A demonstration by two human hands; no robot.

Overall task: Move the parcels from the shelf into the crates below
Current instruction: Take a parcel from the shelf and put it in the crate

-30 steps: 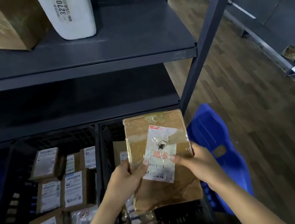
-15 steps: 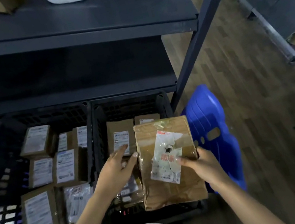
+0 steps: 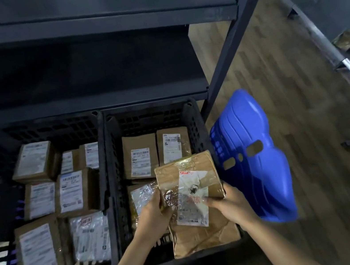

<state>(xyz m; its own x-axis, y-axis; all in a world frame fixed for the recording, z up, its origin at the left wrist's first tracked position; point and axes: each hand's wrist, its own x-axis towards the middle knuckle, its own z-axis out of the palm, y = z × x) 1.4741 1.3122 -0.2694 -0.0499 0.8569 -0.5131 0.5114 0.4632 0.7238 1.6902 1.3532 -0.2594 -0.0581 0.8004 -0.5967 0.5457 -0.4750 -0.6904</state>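
So where is the parcel (image 3: 194, 203) at this moment?

Between the two hands, tilted, with its near end over the front rim of the right crate (image 3: 192, 115). The left hand (image 3: 153, 214) grips its left edge, fingers curled round it. The right hand (image 3: 228, 207) holds the right edge, thumb lying on the white label.

Is it resting on anything?

Hard to say. Its far end lies over the things inside that crate, but I cannot tell whether it touches them.

What lies beyond the fingertips?

A pair of brown parcels (image 3: 141, 159) side by side at the back of the crate, labels up. Just beside the left hand's knuckles there is a shiny plastic-wrapped packet (image 3: 142, 195), partly hidden by that hand.

And further out to the left?

The left crate (image 3: 35, 131), touching the right one, with a layer of labelled boxes (image 3: 72, 190) inside.

To the right of the right hand?

A blue plastic seat (image 3: 253, 156) on the wooden floor (image 3: 317, 177), close beside the crate. Well beyond both hands runs the dark shelf (image 3: 80, 25).
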